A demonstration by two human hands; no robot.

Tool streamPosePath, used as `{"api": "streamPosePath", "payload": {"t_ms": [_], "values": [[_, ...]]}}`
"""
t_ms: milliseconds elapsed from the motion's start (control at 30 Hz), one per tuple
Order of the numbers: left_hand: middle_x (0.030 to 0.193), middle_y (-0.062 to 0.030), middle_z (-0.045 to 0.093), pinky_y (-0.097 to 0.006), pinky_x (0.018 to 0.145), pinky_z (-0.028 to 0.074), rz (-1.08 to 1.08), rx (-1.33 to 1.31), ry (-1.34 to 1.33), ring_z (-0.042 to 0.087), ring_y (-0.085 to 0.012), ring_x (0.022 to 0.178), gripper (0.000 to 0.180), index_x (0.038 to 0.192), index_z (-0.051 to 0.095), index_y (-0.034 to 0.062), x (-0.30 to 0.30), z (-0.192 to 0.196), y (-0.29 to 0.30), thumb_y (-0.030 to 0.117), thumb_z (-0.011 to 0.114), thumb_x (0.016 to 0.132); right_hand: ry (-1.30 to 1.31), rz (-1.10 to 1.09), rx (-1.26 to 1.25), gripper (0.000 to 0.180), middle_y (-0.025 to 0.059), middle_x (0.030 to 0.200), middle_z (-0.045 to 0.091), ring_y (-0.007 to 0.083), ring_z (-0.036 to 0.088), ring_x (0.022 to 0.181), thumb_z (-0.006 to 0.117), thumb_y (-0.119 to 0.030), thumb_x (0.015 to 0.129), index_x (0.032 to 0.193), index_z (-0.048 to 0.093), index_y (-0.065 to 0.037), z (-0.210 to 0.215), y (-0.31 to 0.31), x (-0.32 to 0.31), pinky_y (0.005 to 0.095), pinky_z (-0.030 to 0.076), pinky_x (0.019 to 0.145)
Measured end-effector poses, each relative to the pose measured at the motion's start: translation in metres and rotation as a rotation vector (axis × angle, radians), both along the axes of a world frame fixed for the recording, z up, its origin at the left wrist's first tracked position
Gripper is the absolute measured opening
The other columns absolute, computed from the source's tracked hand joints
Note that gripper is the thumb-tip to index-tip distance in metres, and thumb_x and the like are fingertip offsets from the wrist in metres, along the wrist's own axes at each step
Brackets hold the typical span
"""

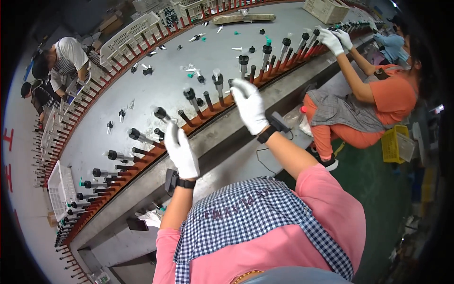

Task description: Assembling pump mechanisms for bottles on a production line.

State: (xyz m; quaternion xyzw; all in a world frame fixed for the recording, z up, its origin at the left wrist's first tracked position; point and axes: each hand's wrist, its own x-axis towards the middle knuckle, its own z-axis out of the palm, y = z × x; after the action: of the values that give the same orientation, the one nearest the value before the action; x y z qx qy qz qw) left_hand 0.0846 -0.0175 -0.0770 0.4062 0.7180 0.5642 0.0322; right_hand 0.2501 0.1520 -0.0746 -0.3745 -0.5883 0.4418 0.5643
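Black-capped clear tube [161, 114] along the near edge of the surface [158, 83], at the left hand's [183, 156] bent fingers: steady lightly, right hand's [249, 109] fingers extended; cannot tell whether gripping.

Dark capital lettering [235, 206] runs across the wearer's blue-and-white checked apron [227, 232].

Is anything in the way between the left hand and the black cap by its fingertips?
No, nothing visible is. The left hand's fingertips are right by the black cap; I can't tell if they touch. A dark rod stands to the right, not between them.
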Motion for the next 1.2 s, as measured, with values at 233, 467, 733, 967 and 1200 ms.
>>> {"api": "streamPosePath", "payload": {"t_ms": [233,467,733,967,1200], "values": [[0.136,-0.0186,0.059,-0.037,0.109,0.042,-0.167,0.057,0.154,0.057,-0.0292,0.126,0.039,0.138,0.056,-0.0006,0.028,0.049,0.081,0.016,0.055,0.103,-0.113,0.082,-0.023,0.029,0.0082,0.104,0.072,0.0125,0.064,0.095,0.064,-0.023,0.099,0.117,0.067,0.0,0.051,0.07,-0.048,0.0272,0.05,0.089],[0.085,-0.0084,0.07,-0.031,0.08,0.048,-0.162,0.106,-0.148,0.061,-0.0152,0.081,0.033,0.094,0.066,0.0004,-0.026,0.034,0.121,0.029,0.054,0.105,-0.494,0.538,-0.108,0.03,0.0068,0.095,0.075,0.0139,0.07,0.081,0.059,-0.027,0.102,0.111,0.071,-0.001,0.073,0.067,-0.079,0.0289,0.053,0.075],[0.119,-0.0128,0.067,-0.033,0.095,0.048,-0.073,0.171,-0.302,0.063,-0.0204,0.105,0.034,0.126,0.062,-0.0024,0.004,0.04,0.068,0.023,0.056,0.104,-0.059,0.183,0.021,0.044,0.0178,0.126,0.066,0.0263,0.066,0.114,0.065,-0.024,0.098,0.135,0.056,-0.004,0.034,-0.01,-0.062,0.0334,0.05,0.098],[0.132,-0.0143,0.063,-0.035,0.109,0.042,-0.222,-0.143,-0.056,0.059,-0.0253,0.123,0.034,0.134,0.061,0.0022,0.023,-0.013,-0.011,0.016,0.052,0.105,-0.381,-0.299,0.309,0.047,0.0222,0.131,0.06,0.0346,0.06,0.115,0.067,-0.021,0.095,0.133,0.055,0.004,-0.007,0.035,0.016,0.0391,0.048,0.101],[0.136,-0.0225,0.057,-0.039,0.108,0.041,-0.259,0.078,0.078,0.055,-0.0322,0.126,0.044,0.143,0.05,0.0005,0.025,0.059,0.107,0.02,0.054,0.104,-0.175,0.117,-0.09,0.028,0.0117,0.089,0.074,0.0178,0.069,0.084,0.061,-0.027,0.098,0.104,0.072,-0.001,0.057,0.091,-0.048,0.0316,0.053,0.082]]}}
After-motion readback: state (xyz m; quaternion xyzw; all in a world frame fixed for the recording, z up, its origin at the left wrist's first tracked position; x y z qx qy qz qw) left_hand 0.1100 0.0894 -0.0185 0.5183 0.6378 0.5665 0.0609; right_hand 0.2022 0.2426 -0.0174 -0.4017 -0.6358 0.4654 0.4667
